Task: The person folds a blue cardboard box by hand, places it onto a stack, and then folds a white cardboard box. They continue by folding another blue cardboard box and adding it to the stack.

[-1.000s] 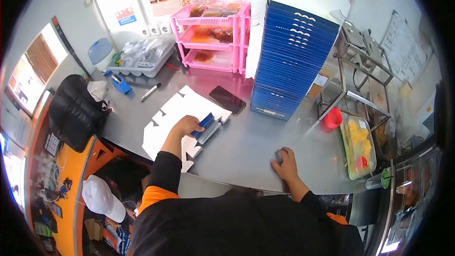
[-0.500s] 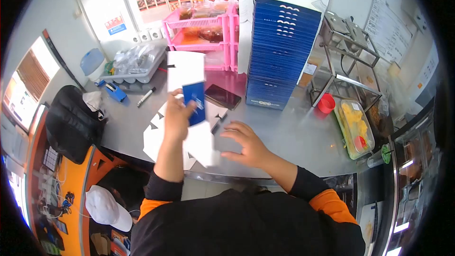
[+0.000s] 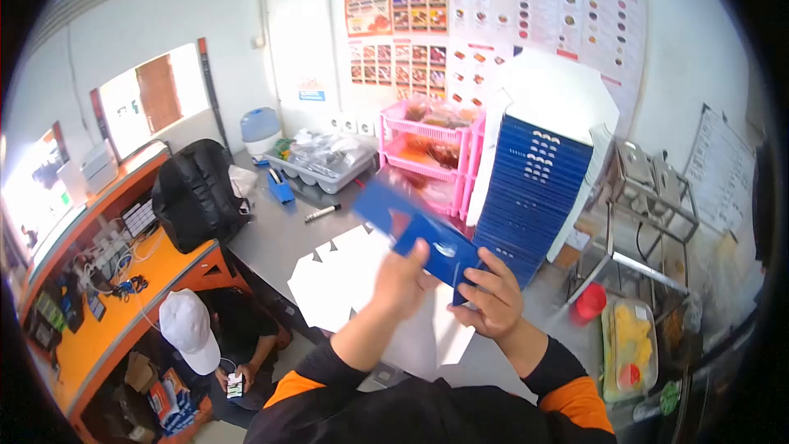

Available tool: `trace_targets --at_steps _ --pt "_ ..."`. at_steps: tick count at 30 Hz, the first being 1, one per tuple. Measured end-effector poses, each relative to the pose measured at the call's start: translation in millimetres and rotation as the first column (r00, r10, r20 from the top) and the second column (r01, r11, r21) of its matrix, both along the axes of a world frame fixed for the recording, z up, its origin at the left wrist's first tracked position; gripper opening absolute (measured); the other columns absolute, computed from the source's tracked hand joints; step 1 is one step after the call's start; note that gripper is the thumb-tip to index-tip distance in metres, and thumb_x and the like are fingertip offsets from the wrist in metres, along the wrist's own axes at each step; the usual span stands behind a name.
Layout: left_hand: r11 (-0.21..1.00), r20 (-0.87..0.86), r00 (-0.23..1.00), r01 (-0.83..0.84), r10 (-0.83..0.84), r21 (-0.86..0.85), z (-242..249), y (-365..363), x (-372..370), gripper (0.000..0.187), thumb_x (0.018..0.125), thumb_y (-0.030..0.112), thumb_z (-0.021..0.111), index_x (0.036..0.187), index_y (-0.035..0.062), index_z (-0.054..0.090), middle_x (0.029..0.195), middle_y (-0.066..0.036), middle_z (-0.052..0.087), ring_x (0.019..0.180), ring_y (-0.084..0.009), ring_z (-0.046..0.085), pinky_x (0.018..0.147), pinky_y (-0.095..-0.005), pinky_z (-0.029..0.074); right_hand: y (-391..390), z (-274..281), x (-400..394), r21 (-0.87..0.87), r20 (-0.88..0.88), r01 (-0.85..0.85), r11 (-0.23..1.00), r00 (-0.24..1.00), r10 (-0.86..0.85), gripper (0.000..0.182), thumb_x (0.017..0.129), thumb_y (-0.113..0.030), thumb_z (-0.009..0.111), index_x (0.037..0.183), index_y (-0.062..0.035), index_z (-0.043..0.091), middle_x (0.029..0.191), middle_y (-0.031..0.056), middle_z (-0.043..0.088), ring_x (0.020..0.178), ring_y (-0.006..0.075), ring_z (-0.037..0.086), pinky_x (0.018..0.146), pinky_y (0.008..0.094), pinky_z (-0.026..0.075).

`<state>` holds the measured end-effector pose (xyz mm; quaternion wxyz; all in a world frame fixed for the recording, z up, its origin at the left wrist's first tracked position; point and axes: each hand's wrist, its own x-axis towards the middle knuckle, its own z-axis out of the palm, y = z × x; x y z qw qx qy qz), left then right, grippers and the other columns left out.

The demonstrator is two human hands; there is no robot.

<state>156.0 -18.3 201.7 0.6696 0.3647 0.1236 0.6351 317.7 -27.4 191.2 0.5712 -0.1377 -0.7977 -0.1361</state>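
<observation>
A blue and white cardboard piece (image 3: 440, 242) is held up over the steel counter, partly folded and a little blurred. My left hand (image 3: 403, 281) grips its lower left side, thumb on the blue face. On its right end, my right hand (image 3: 493, 294) has its fingers closed around the edge. Beneath lie flat white cardboard sheets (image 3: 322, 281) with notched edges. Behind my right hand rises a tall stack of blue folded boxes (image 3: 534, 189), with white cardboard on top and around it.
Pink baskets (image 3: 421, 153) with food packs, a grey tray (image 3: 329, 171), a marker (image 3: 323, 213) and a blue dispenser (image 3: 280, 187) stand behind. A red cup (image 3: 588, 302), a food container (image 3: 631, 345) and a metal rack (image 3: 629, 267) are right. A person in a white cap (image 3: 189, 330) sits at lower left.
The view has swung up and left. Both hands now hold the cardboard, which has turned from upright to slanting with more blue showing. My right hand, earlier apart from it, has closed on its end.
</observation>
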Motion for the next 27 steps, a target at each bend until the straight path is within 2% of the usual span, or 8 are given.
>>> trace_targets --at_steps 6,10,15,18,20,21,23,27 --pt "0.999 0.158 0.987 -0.039 0.041 -0.012 -22 -6 48 0.028 0.091 0.024 0.046 0.106 0.0012 0.05 0.096 -0.01 0.06 0.085 -0.0204 0.06 0.069 -0.0329 0.053 -10 -8 42 -0.089 0.141 -0.134 0.987 0.979 0.146 0.016 0.065 -0.01 0.072 0.075 -0.0035 0.062 0.091 0.0089 0.063 0.103 0.039 0.052 0.09 0.0499 0.04" --pt "0.956 -0.341 0.922 -0.249 0.185 -0.155 -33 -35 80 0.035 0.09 0.03 0.048 0.103 -0.0023 0.051 0.09 -0.009 0.058 0.084 -0.0166 0.058 0.074 -0.0301 0.05 -2 -36 52 -0.132 -0.045 -0.001 0.991 0.999 -0.005 0.012 0.066 -0.007 0.069 0.074 -0.0041 0.06 0.094 0.0087 0.062 0.1 0.0345 0.053 0.085 0.0458 0.043" --pt "0.994 -0.262 0.963 0.081 -0.057 0.08 -71 -36 76 0.027 0.09 0.014 0.047 0.115 0.0042 0.047 0.101 -0.004 0.055 0.09 -0.0105 0.054 0.08 -0.0268 0.044 1 -33 68 -0.293 0.042 -0.132 0.947 0.988 0.15 0.021 0.064 -0.015 0.071 0.081 -0.0038 0.064 0.1 0.0127 0.06 0.096 0.0308 0.054 0.083 0.038 0.042" --pt "0.977 -0.802 0.585 0.211 -0.117 0.011 -55 -48 54 0.033 0.088 0.004 0.047 0.121 0.0039 0.043 0.104 -0.003 0.055 0.089 -0.0086 0.054 0.078 -0.0255 0.046 20 -17 79 -0.582 -0.178 -0.528 0.618 0.825 0.537 0.042 0.072 -0.033 0.063 0.101 -0.0023 0.058 0.111 0.0123 0.054 0.101 0.024 0.05 0.087 0.0332 0.037" --pt "0.902 -0.636 0.671 0.421 -0.38 -0.094 -54 -72 66 0.028 0.086 0.004 0.049 0.114 0.0033 0.048 0.092 -0.004 0.059 0.074 -0.0082 0.058 0.061 -0.0224 0.05 17 5 77 -0.721 -0.44 -0.65 0.241 0.698 0.565 0.05 0.078 -0.04 0.057 0.11 -0.0016 0.053 0.114 0.011 0.052 0.104 0.0199 0.047 0.09 0.0309 0.035" --pt "0.89 -0.632 0.669 0.45 -0.391 -0.074 -41 -88 76 0.019 0.084 0.007 0.053 0.102 0.0026 0.051 0.087 -0.005 0.058 0.065 -0.0109 0.059 0.053 -0.0233 0.05 33 20 78 -0.828 -0.077 -0.46 0.322 0.661 0.746 0.046 0.078 -0.035 0.061 0.108 -0.001 0.054 0.106 0.0087 0.054 0.098 0.0165 0.049 0.085 0.0287 0.038" --pt "0.88 -0.663 0.608 0.444 -0.436 -0.172 -68 -99 88 0.016 0.082 0.01 0.058 0.093 -0.0008 0.054 0.076 -0.006 0.058 0.058 -0.011 0.057 0.05 -0.0232 0.049 29 20 81 -0.996 0.018 -0.069 0.05 0.413 0.911 0.042 0.072 -0.027 0.068 0.103 -0.001 0.055 0.098 0.0071 0.055 0.091 0.0144 0.051 0.077 0.0269 0.041" --pt "0.918 -0.516 0.76 0.353 -0.395 -0.182 -86 -106 101 0.016 0.082 0.012 0.059 0.091 -0.0008 0.056 0.071 -0.004 0.061 0.058 -0.0099 0.058 0.051 -0.0215 0.047 33 26 78 -0.961 0.158 -0.18 0.211 0.273 0.949 0.032 0.069 -0.017 0.07 0.094 -0.0026 0.055 0.09 0.0077 0.054 0.083 0.018 0.051 0.071 0.0288 0.041"
